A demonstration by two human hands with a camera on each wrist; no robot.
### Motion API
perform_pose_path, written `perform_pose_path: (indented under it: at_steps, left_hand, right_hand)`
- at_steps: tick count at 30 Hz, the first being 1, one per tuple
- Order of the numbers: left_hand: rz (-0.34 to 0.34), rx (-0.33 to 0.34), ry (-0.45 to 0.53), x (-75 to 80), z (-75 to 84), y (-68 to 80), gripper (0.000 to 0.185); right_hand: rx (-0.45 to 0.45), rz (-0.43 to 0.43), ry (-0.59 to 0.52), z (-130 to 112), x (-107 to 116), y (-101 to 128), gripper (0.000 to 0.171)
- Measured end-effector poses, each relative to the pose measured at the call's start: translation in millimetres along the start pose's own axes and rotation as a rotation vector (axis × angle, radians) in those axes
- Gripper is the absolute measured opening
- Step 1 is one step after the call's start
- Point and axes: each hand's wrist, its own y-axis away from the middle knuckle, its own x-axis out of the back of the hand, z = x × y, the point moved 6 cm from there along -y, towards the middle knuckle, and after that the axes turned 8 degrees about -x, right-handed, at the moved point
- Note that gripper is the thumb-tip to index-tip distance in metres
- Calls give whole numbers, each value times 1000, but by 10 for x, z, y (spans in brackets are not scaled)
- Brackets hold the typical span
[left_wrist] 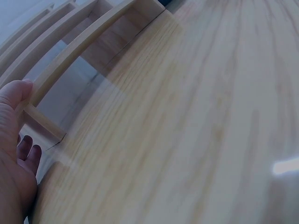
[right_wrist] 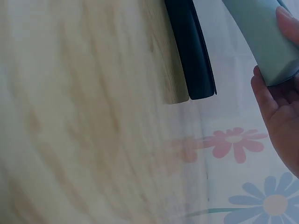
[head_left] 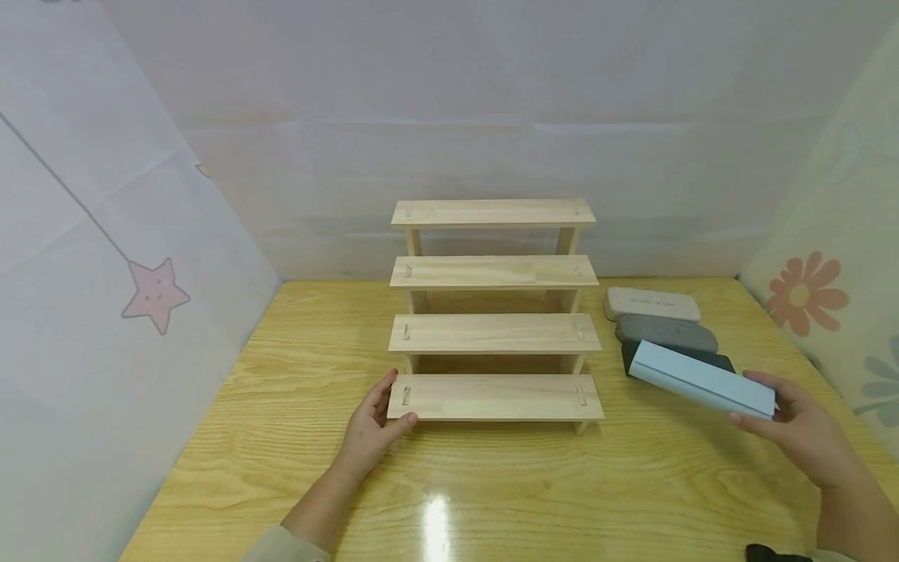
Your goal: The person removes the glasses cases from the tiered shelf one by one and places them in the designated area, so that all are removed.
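A four-step wooden riser shelf (head_left: 495, 336) stands on the wooden table (head_left: 295, 437). My left hand (head_left: 375, 425) grips the left end of its lowest step (head_left: 492, 396), thumb (left_wrist: 14, 92) on the front edge. To the right, my right hand (head_left: 794, 425) holds a long light blue case (head_left: 701, 380) by its near end, lifted above the table; in the right wrist view the light blue case (right_wrist: 264, 39) sits between thumb and fingers. Beneath it lies a black case (head_left: 709, 359), and the black case (right_wrist: 191, 51) also shows in the right wrist view.
A beige case (head_left: 651, 304) and a grey case (head_left: 666, 333) lie in a row right of the shelf. Patterned sheets wall the table on the left, back and right. A small dark object (head_left: 776, 553) sits at the bottom right.
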Motion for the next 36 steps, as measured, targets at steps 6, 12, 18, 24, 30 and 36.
perform_pose_path:
  at_steps: [6,12,18,24,30,36]
  left_hand:
    - [-5,1,-19,6,6,11,81]
    - [-3,1,-22,4,2,13,81]
    - [1,-1,-17,1,-2,3,82]
    - [-4,-1,-10,-2,-5,-2,81]
    - [-6,-3,-6,-5,-1,-3,81]
    - [3,-4,-15,3,-10,-2,80]
  right_hand:
    - [-27,-44,52,52,-32,7,62]
    - [-38,-51,91,103,-31,-15,66]
    - [-52,-69,118,155,-37,-5,68]
    - [-51,-96,140,193,-61,-11,69]
    - [-72,-113,179,261,-53,-42,74]
    - [-92,-168,214,304,-33,-115,82]
